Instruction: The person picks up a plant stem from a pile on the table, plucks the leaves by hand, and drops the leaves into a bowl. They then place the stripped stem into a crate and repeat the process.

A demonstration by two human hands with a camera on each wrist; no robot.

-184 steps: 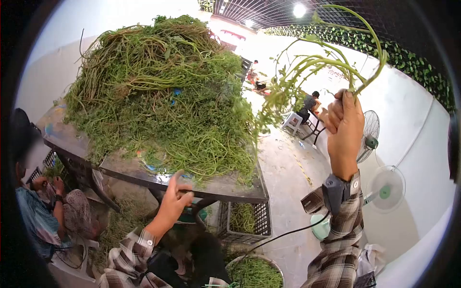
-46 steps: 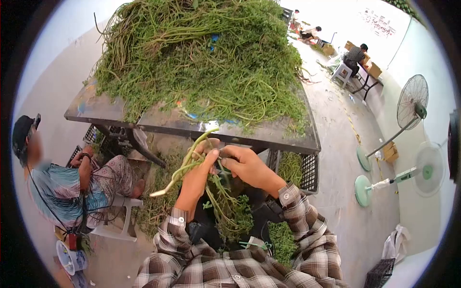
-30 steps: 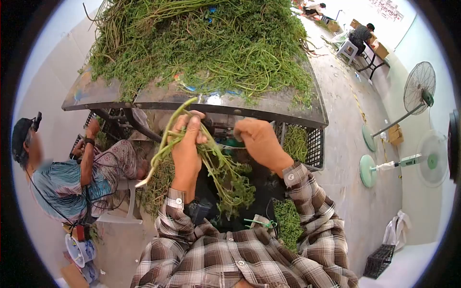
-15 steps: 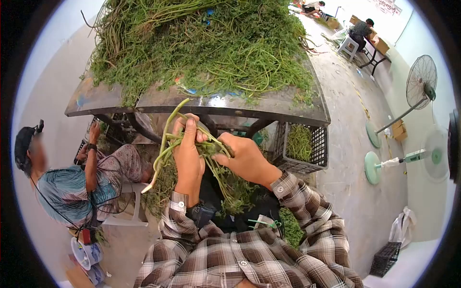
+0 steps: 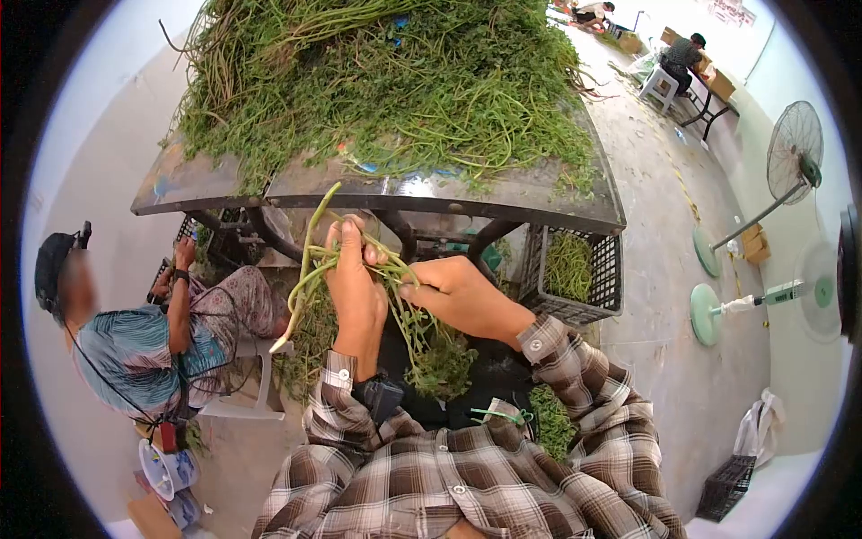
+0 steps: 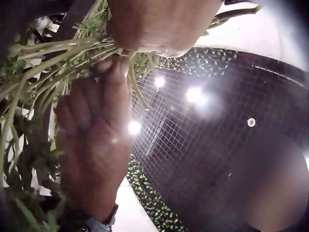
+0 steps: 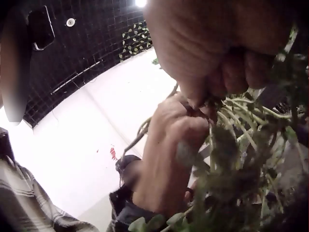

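Observation:
My left hand (image 5: 357,292) grips a small bunch of green leafy stems (image 5: 308,260) in front of the table edge. A thick stem with a pale cut end points down to the left. Leaves (image 5: 442,366) of the bunch hang below, over my dark-clothed lap. My right hand (image 5: 471,292) pinches stems on the right side of the bunch between thumb and curled fingers. In the left wrist view, the right hand (image 6: 94,135) meets the stems close under the left. The right wrist view has the left hand (image 7: 169,150) just behind the right fingers, leaves partly blocking it.
A big heap of greens (image 5: 386,99) covers most of the dark table (image 5: 422,202). Below it stands a black crate (image 5: 584,301) of stems. A seated person (image 5: 144,341) is at the left. Standing fans (image 5: 795,153) and a floor crate (image 5: 725,485) are on the right.
Earlier, the right hand held a bunch up high and the left was empty. The bunch is now in the left hand. The right, apart a second ago, has come back onto the stems.

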